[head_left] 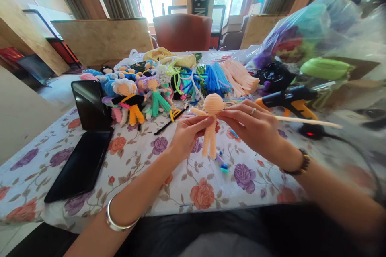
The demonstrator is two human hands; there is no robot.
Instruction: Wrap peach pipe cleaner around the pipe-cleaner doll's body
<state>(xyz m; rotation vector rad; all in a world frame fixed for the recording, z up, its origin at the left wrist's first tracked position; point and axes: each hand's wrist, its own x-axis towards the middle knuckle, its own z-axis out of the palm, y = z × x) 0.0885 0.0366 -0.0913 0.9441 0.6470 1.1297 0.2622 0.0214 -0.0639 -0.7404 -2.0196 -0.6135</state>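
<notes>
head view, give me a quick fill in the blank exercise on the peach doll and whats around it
1. Both hands, left hand and right hand, hold a doll of ____ colour.
2. The glue gun is black and ____.
3. The tablecloth is printed with ____.
4. The phone lying flat is on the person's ____ side.

Missing words: peach; orange; flowers; left

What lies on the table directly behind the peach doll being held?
Behind the peach doll lie loose pipe cleaners and finished dolls. Both hands and the doll cover whatever lies directly beneath them.
</notes>
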